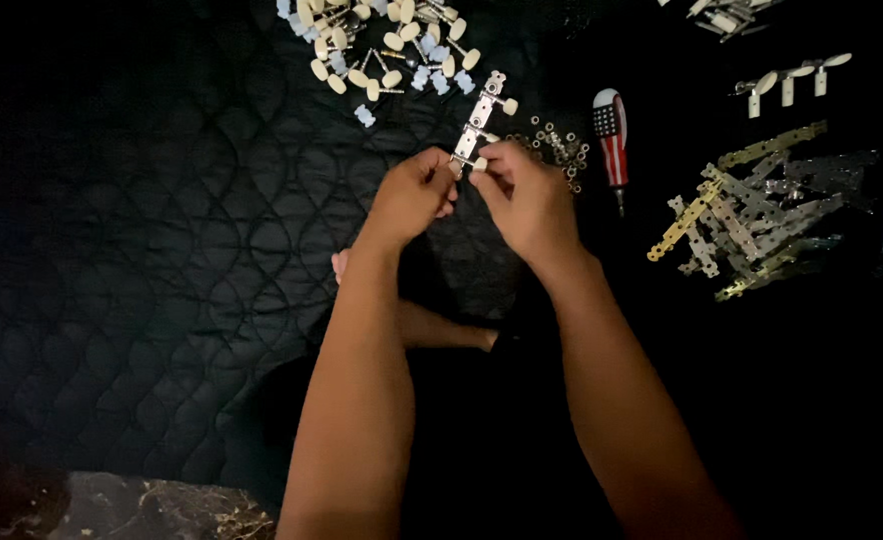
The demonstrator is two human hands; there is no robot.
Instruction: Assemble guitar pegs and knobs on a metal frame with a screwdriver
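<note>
- Left hand (414, 192): fingers pinched on the near end of a tuner plate (480, 122), gripping it from the left.
- Right hand (524, 195): fingertips closed on the same near end from the right, at a cream knob by the plate's lower edge; whether they grip the knob or the plate itself cannot be told.
- Tuner plate: a slim silver strip with holes, held above the quilted black cloth (142, 230), tilted so that its far end points up and right; one cream knob juts from that far end.
- Handling, as a judgement: the left hand best keeps the strip steady while the right works the small part; a pinch close to the joint gives control, and holding the work over the cloth would stop a dropped piece from rolling off.
- Pile of cream knobs on posts (382, 45): far, left of the plate, mixed with pale blue pieces.
- Small metal rings and bushings (560, 148): a loose heap just right of the right hand, near enough to be scattered by a careless wrist.
- Screwdriver (612, 135): red, white and blue handle, tip pointing near, right of the rings.
- Heap of bare plates (752, 215): silver and brass strips, well to the right.
- Finished tuner set (790, 80): three cream knobs, far right.
- Bare foot and leg (412, 320): seen between the forearms, below the hands.
- Lighting dim; fine detail at the fingertips is hard to read.
</note>
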